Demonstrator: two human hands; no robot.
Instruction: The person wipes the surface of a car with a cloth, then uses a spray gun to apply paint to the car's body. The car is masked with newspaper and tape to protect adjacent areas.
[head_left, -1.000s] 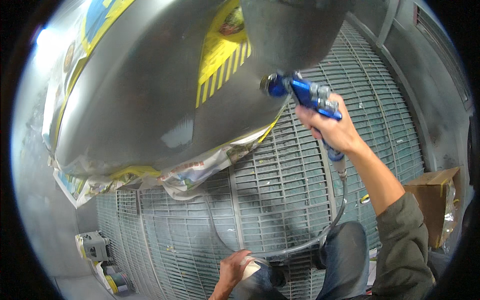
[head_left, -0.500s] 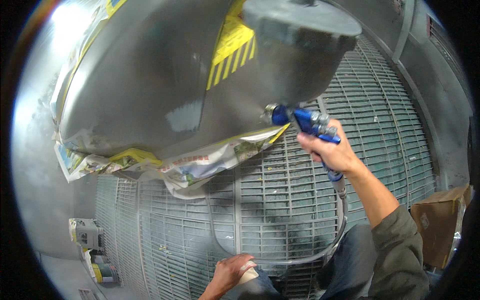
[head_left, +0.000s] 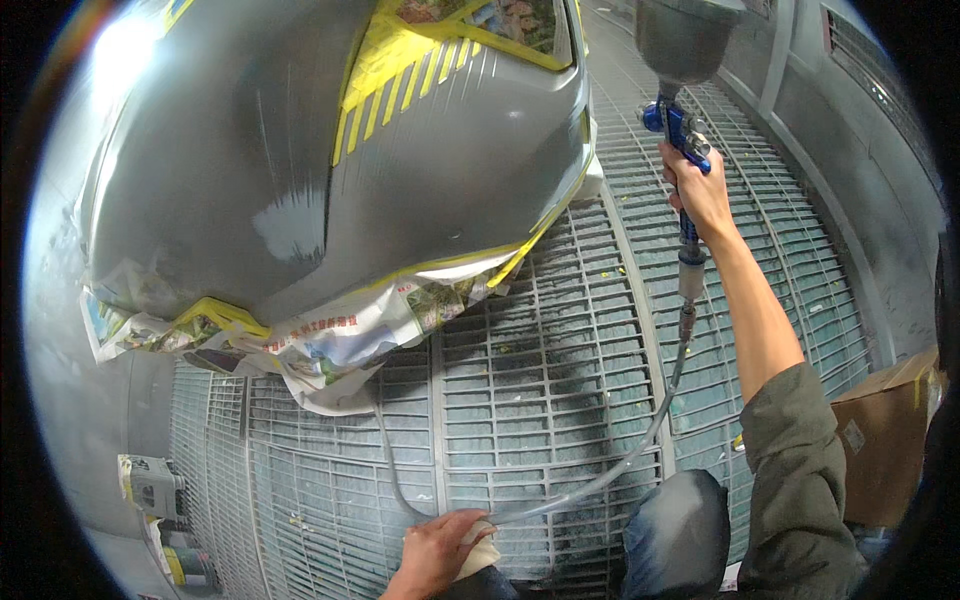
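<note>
My right hand (head_left: 697, 195) is wrapped round the handle of a blue spray gun (head_left: 682, 133), which has a large grey cup (head_left: 685, 40) on top. From its lower end a grey air hose (head_left: 655, 430) curves down toward my left hand (head_left: 440, 552). Under that hand's fingers is a folded cream cloth (head_left: 480, 555); the hose passes against the fingers, and whether they grip it too I cannot tell. Left of the gun, apart from it, stands a glossy grey car body panel (head_left: 430, 190), edged with yellow masking tape (head_left: 365, 85) and printed masking paper (head_left: 370, 340).
Metal floor grating (head_left: 530, 400) lies below. A cardboard box (head_left: 885, 440) stands at the lower right, beside my sleeve. Along the right runs a grey wall (head_left: 850, 180). At the lower left are a grey container (head_left: 152, 487) and a tin with a yellow band (head_left: 188, 567).
The spray gun has moved right and away from the panel, and the mist at its nozzle is gone. In view, the panel has shifted left. My left hand keeps the cloth.
</note>
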